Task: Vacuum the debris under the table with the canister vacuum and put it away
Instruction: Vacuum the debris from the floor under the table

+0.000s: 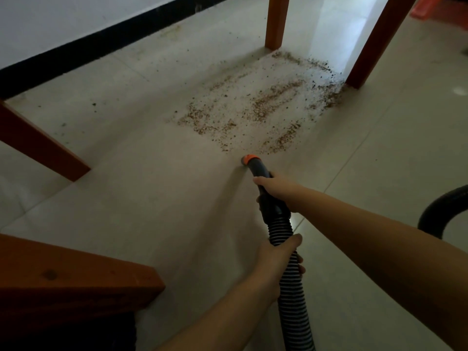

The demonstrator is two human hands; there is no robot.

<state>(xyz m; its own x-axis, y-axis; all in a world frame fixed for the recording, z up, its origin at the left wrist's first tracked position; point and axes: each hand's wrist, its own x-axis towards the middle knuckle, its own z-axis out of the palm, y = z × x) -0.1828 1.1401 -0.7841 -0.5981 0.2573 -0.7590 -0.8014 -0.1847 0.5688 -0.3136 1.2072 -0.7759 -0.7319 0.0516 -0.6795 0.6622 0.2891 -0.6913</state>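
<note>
A: Since the hose point(291, 279) is bendy and light, where do you hold it?

B: My left hand point(279, 259) wraps the ribbed part; my right hand point(274, 190) grips the stiff nozzle point(253, 165), whose tip touches the floor just before the crumbs point(255, 110).

A: Room to move?

B: I think so. Table legs point(277, 21) stand beyond; open tile between.

Bare floor point(152, 198) lies open between the table legs point(276, 21) toward the debris point(253, 110).

Head view — forward, downward, near the floor point(152, 198)
</note>
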